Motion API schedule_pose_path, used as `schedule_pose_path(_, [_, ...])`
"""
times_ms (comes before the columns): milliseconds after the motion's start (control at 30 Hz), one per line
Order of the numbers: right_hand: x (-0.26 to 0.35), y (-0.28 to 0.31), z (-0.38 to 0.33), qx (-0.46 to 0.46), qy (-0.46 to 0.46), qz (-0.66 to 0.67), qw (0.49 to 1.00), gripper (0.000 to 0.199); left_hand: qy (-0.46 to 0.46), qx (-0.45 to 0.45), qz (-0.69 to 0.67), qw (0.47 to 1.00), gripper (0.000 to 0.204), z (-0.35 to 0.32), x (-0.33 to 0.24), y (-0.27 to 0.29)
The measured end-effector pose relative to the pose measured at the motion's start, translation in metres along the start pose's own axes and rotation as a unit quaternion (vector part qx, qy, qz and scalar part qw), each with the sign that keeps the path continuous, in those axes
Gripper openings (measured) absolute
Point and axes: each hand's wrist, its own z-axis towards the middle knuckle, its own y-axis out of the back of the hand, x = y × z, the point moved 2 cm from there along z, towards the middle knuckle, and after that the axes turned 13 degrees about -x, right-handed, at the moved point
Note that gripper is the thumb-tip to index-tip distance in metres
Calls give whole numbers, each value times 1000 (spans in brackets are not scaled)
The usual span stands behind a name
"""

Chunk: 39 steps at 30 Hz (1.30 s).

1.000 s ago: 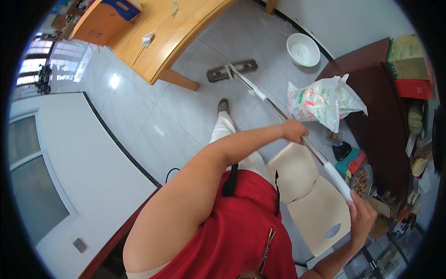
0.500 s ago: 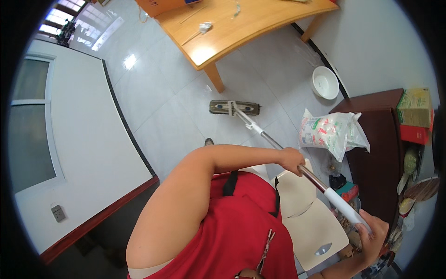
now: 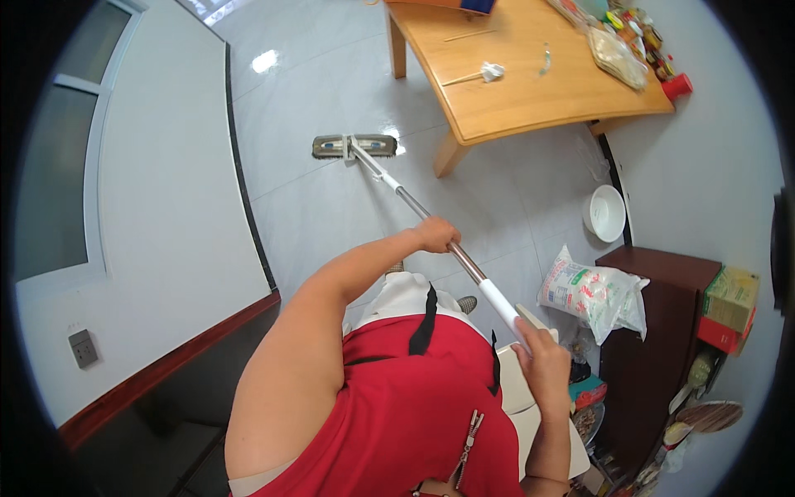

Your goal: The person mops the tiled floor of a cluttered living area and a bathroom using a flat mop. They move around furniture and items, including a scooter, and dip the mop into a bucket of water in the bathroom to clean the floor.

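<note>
A flat mop (image 3: 331, 147) rests its wide grey-brown head on the pale tiled floor (image 3: 281, 178), left of the wooden table's near leg. Its silver and white pole slants from the head down to the right, toward my body. Around the metal part of the pole my left hand (image 3: 437, 235) is closed, about halfway along. Higher up, my right hand (image 3: 542, 358) grips the white sleeve near the pole's end. Both arms reach forward, the left one stretched farther.
A wooden table (image 3: 530, 99) stands ahead on the right. By the right wall are a white basin (image 3: 605, 214), a stuffed plastic sack (image 3: 592, 294) and a dark red cabinet (image 3: 654, 331). A cream chair (image 3: 517, 385) is close beside me. A white partition (image 3: 170, 166) runs along the left.
The mop head has slid forward and left across the floor. Both hands have moved left with the pole, the right one also forward. My view has shifted, showing more of the table.
</note>
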Motion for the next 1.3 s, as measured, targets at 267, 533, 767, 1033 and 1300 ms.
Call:
schedule_pose_path(267, [82,70,47,-35,52,-40,997,44,-39,-128,-84,987,17,-16,-5,64])
schedule_pose_path(533, [150,137,60,-129,58,-201,969,38,-130,-155,-140,969,15,9,-67,126])
schedule_pose_path(767, [124,123,125,-166,190,-165,954,24,-105,-265,-94,954,12,22,-13,159])
schedule_pose_path(1033, [146,73,231,-171,263,-114,943,28,-21,-261,-81,962,13,19,106,215])
schedule_pose_path(1300, [198,6,380,-182,250,-57,949,30,46,-285,-72,955,18,15,252,306])
